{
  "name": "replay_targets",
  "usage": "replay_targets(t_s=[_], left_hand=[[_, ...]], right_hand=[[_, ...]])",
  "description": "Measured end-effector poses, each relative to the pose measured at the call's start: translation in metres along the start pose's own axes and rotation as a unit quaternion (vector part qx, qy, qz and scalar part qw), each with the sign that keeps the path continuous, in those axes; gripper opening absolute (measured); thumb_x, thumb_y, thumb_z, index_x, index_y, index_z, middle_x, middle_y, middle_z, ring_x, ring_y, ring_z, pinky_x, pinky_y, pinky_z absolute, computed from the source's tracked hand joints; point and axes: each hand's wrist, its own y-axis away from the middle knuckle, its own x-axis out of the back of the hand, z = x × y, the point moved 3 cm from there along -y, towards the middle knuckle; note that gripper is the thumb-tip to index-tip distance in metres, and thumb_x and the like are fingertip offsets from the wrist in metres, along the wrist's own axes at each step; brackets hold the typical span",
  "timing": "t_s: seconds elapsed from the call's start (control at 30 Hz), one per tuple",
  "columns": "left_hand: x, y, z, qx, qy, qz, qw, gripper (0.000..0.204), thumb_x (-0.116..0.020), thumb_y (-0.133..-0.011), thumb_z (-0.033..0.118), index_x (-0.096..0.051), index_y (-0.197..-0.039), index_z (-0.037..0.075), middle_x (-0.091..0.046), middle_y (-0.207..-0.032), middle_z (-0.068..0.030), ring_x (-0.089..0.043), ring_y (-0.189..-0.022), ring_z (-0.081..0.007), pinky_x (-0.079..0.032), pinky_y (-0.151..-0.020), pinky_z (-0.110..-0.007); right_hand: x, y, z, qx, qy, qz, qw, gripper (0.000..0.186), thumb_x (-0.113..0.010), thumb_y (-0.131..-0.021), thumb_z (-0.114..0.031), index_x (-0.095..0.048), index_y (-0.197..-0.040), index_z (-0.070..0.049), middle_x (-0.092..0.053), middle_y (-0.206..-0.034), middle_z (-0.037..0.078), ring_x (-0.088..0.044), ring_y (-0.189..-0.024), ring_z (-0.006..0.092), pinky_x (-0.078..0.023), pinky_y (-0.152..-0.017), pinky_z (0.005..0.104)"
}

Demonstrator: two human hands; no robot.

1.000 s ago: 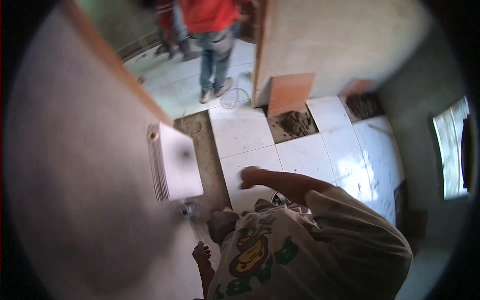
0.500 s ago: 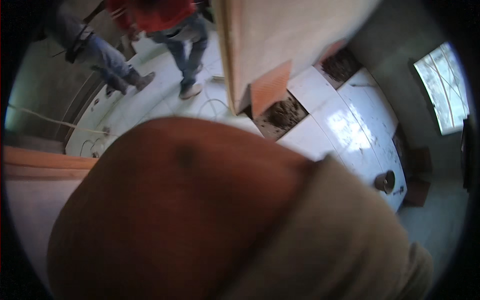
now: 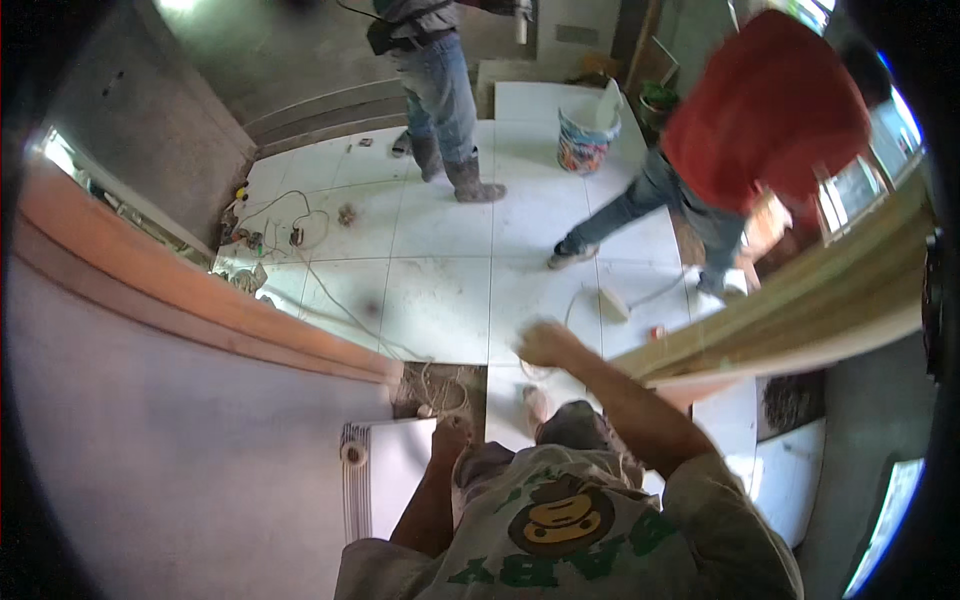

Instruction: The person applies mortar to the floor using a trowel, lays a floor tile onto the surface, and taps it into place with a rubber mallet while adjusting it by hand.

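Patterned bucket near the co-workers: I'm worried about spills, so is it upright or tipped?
Upright: the bucket stands base-down on white floor tiles, rim uppermost.

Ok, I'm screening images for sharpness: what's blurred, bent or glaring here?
Head view: the right hand is blurred, as is the co-worker's red shirt; head view: the wooden frame at left bends near the rim; head view: the lower-right window is washed out.

White tiles cover the floor [image 3: 440, 225] beyond the fingers of the right hand [image 3: 546, 344], with a bare, rough patch [image 3: 466, 384] just ahead of those of the left hand [image 3: 452, 436]. A pale-topped stack [image 3: 403, 468] sits left of the left fingers; farther ahead-left trails a cable [image 3: 340, 303]. A patterned bucket [image 3: 583, 156] stands well ahead of the right fingers, a pale wedge-shaped piece [image 3: 613, 306] nearer, to their right.
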Motion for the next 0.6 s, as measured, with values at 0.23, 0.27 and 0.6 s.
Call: replay_targets(t_s=[0.23,0.27,0.6], left_hand=[[0.035,-0.078,0.116,0.076,0.057,0.038,0.995,0.028,-0.059,-0.080,0.029,-0.063,-0.089,0.002,-0.062,-0.073,-0.0097,-0.061,-0.065,-0.0185,-0.047,-0.058,-0.032],[0.041,-0.103,0.120,-0.114,-0.181,0.174,0.961,0.023,-0.057,-0.082,0.025,-0.061,-0.091,0.004,-0.062,-0.081,-0.0087,-0.061,-0.066,-0.0195,-0.048,-0.060,-0.033],[0.142,-0.248,0.060,0.280,0.182,0.377,0.864,0.040,-0.060,-0.080,0.027,-0.052,-0.095,-0.008,-0.057,-0.099,-0.0264,-0.057,-0.094,-0.0348,-0.045,-0.078,-0.044]], right_hand=[[-0.090,-0.022,0.140,0.134,0.132,-0.291,0.938,0.021,-0.057,-0.065,-0.014,-0.066,-0.076,0.001,-0.065,-0.081,0.020,-0.063,-0.075,0.0359,-0.050,-0.063,0.0430],[-0.087,-0.040,0.146,0.196,0.154,-0.257,0.933,0.019,-0.057,-0.066,-0.015,-0.066,-0.074,0.000,-0.065,-0.081,0.019,-0.063,-0.073,0.0351,-0.049,-0.062,0.0435],[0.032,-0.252,0.162,-0.086,0.041,-0.089,0.991,0.024,-0.052,-0.079,-0.024,-0.062,-0.092,-0.007,-0.063,-0.091,0.020,-0.060,-0.087,0.0374,-0.047,-0.073,0.0456]])
